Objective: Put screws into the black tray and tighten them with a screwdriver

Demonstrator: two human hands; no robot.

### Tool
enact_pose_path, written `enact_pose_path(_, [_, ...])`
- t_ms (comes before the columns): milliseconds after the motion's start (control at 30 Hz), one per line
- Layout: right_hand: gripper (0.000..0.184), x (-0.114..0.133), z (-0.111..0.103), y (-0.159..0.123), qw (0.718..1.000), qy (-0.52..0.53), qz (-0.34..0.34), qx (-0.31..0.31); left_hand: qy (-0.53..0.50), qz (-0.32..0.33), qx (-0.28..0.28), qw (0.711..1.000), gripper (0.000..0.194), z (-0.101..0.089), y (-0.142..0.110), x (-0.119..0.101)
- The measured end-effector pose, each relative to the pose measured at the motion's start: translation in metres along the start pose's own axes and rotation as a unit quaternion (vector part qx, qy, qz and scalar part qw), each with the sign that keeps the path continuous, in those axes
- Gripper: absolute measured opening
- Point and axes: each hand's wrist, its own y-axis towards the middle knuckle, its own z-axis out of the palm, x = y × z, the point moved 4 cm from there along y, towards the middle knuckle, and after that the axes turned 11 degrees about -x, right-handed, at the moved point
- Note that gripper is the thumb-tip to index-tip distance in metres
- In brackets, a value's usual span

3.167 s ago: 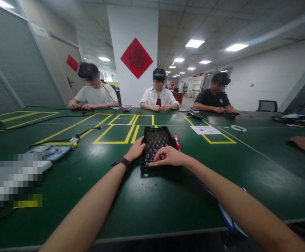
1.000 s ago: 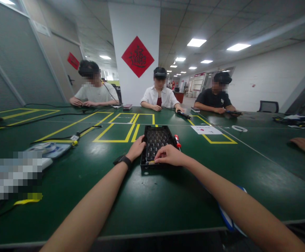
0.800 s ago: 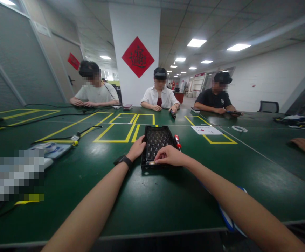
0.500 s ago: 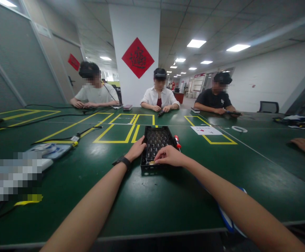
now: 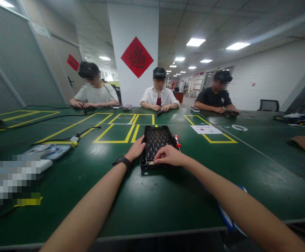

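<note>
At nine o'clock on the tray (image 5: 154, 168), likely light, stiff, best rim-held, the left hand (image 5: 136, 148) clasps; the right hand (image 5: 170, 155) pinches a yellowish piece (image 5: 151, 162).

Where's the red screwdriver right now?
In the head view, the red screwdriver is on the green table, close by the right side of the black box, just beyond the right hand.

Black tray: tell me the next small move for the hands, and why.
I'd have the right hand gently press the small yellowish piece down: its fingertips are already at it, by the near edge of the black tray, and the left hand is at the tray's left side to steady it. Whether the piece is already seated, I can't tell.
</note>
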Motion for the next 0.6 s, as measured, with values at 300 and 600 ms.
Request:
enact_pose_path(300, [0.032,-0.0001,0.0006,-0.0008,1.0,0.009,0.006,-0.001,0.001,0.001,0.001,1.0,0.06,0.0004,0.0001,0.0005])
enact_pose_path(600, [0.03,0.0002,0.0,-0.0005,1.0,0.002,-0.002,-0.014,0.013,0.005,0.002,1.0,0.059,0.0009,0.0005,0.0009])
